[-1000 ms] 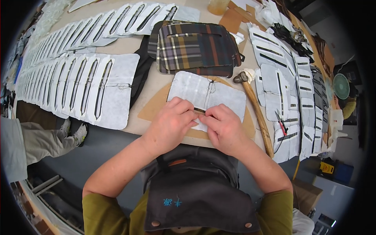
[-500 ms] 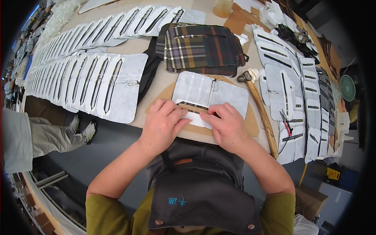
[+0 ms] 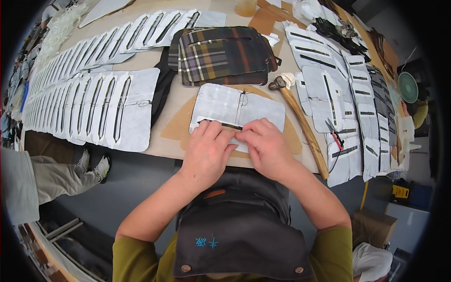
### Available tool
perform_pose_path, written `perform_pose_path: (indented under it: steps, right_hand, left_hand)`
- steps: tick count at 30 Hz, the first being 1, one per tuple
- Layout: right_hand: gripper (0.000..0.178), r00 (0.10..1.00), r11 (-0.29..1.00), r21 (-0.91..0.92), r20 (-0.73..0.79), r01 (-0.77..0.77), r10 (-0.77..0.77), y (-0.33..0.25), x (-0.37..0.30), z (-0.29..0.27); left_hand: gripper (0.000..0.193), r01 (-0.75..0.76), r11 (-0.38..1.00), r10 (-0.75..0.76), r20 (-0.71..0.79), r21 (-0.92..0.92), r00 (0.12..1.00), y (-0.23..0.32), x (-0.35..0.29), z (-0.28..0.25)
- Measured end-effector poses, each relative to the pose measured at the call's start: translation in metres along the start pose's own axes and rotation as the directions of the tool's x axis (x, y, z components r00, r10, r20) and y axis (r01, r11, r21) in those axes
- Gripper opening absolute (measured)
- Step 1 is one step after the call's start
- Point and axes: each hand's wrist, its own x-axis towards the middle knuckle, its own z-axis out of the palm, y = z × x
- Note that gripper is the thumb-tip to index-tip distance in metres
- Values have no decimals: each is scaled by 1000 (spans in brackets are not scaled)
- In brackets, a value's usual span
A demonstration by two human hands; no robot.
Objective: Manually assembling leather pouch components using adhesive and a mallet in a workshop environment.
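In front of me lies a white-backed fabric panel (image 3: 220, 101) with rounded corners, a seam down its middle and a narrow dark slot along its near side. My left hand (image 3: 209, 148) is closed over the slot's near edge, fingers bent and thumb tucked in. Beside it my right hand (image 3: 265, 146) pinches the same edge, fingertips almost meeting the left ones. A thin tan strip shows at the slot between my hands; the fingers hide most of it. Under the panel is a brown board (image 3: 176, 124) with a curved outline.
Plaid fabric panels (image 3: 225, 56) are stacked beyond. A wooden-handled hammer (image 3: 305, 129) lies to the right, near red-handled snips (image 3: 336, 136) on more slotted pieces (image 3: 310, 49). Overlapping rows of white slotted panels (image 3: 136, 101) cover the left. Another person's legs (image 3: 56, 176) stand at left.
My hands have drawn closer together along the slot, the left fingers now covering more of it. The whole view has shifted slightly, moving the table's contents leftward.
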Motion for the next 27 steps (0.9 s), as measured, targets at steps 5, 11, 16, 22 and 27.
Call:
perform_pose_path:
  steps: [5,11,16,22,27]
  right_hand:
    - [33,997,992,-106,25,68,-66,1,-8,-1]
    - [33,1000,999,-28,25,-16,16,1,-13,-11]
    - [31,1000,992,-125,-6,25,-26,-3,-13,-10]
    - [33,998,985,-161,31,62,-58,7,-27,-29]
    - [30,990,999,-39,141,-21,26,11,-22,-38]
  left_hand:
    - [24,-29,998,28,15,63,999,-4,1,-1]
    - [23,-57,988,46,77,144,996,1,0,-2]
    - [36,-162,950,123,158,268,980,0,-1,-4]
    - [30,-152,952,132,93,268,987,0,-2,-3]
    - [27,-117,960,102,73,253,992,1,-4,0]
